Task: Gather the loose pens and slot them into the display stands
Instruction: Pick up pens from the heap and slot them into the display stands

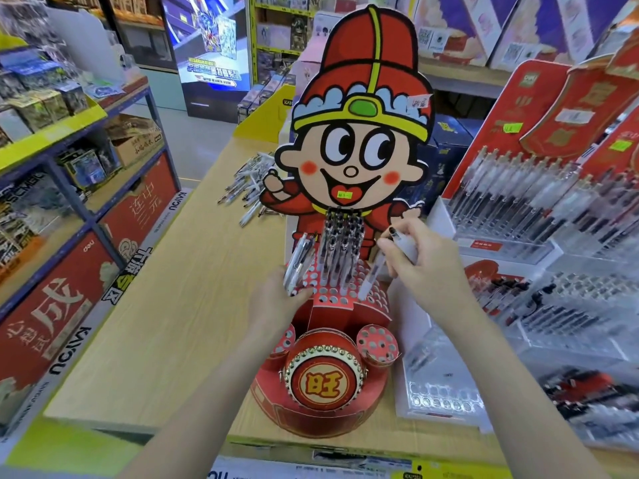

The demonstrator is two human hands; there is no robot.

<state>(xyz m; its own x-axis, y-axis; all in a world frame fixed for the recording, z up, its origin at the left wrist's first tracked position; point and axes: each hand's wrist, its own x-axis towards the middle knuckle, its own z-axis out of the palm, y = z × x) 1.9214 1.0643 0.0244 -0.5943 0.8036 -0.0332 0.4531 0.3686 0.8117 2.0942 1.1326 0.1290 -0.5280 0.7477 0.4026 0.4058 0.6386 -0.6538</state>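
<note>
A slim clear-barrelled pen with a white grip (371, 276) hangs tip-down over the right side of the red cardboard display stand with its perforated top of round holes (332, 295), its tip just above or entering a hole; which one I cannot tell. The right hand (420, 262) pinches this pen between fingertips and seems to hold a second, thicker white pen with a black end (401, 242) against the palm. The left hand (273, 302) grips a small bundle of clear pens with dark clips (299, 262) at the stand's left edge, fingers curled round them.

A cluster of black-and-white patterned pens (340, 248) already stands in the rear middle holes, below the cartoon-boy cardboard backboard in a red hat (359, 108). Most front and side holes, and the two small round holders lower down, look unfilled.

Farther back on the pale wooden tabletop (193, 271), a scattered heap of loose pens (250, 188) waits, so the task appears well short of halfway. To the right stand clear acrylic racks of pens (518, 202).
</note>
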